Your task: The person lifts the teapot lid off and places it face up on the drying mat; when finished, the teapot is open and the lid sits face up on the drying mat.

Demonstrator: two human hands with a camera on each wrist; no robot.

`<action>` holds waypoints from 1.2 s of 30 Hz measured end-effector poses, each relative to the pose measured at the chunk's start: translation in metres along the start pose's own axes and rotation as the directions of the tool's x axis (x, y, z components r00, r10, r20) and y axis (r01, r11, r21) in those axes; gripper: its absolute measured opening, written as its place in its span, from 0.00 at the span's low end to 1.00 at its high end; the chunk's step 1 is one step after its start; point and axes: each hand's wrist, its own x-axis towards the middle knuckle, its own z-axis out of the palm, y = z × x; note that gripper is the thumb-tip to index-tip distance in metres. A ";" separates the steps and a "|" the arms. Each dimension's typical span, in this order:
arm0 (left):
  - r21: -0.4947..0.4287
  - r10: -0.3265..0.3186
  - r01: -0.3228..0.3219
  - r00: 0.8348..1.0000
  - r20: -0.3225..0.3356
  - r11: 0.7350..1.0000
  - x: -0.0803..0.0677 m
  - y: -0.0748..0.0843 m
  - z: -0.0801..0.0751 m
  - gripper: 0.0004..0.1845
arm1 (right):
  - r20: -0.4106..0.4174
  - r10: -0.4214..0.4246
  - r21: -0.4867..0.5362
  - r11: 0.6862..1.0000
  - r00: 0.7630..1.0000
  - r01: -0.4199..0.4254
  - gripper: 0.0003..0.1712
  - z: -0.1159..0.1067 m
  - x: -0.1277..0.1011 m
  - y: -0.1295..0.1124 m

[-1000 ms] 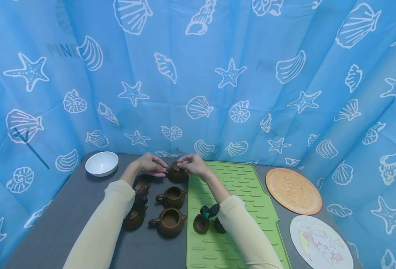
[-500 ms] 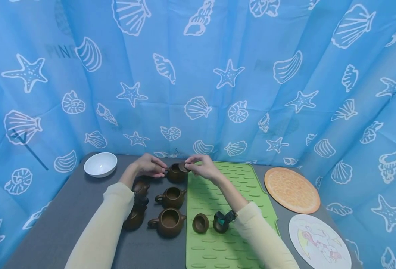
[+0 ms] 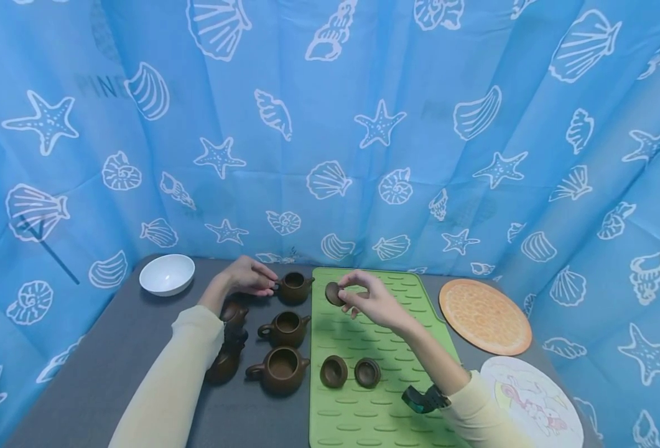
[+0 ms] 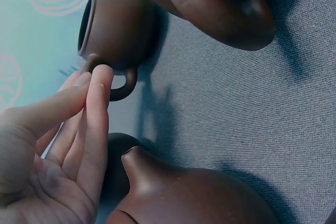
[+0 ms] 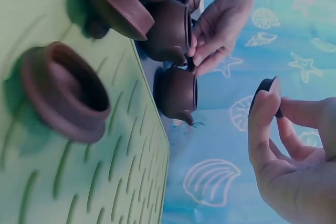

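In the head view my left hand pinches the handle of the farthest brown teapot, which stands upright and lidless on the grey cloth. The left wrist view shows thumb and fingers meeting at that handle. Over the green mat, my right hand holds a round brown teapot lid between thumb and fingers, tilted on edge and apart from the teapot. Two more lidless teapots stand nearer, a middle teapot and a front teapot. Two lids, a left lid and a right lid, lie upside down on the mat.
Under my left forearm are more brown teapots, partly hidden. A white bowl is at the back left. The green mat has an orange round board and a white round board to its right. A blue curtain hangs behind.
My right hand has lifted the lid off the far teapot and carried it right, over the green mat. My left hand stays at the teapot's handle.
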 end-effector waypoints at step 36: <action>0.014 0.002 -0.002 1.000 -0.023 1.000 -0.002 0.000 0.003 0.15 | 0.199 0.065 0.108 0.990 0.978 -0.088 0.34 -0.032 -0.135 0.060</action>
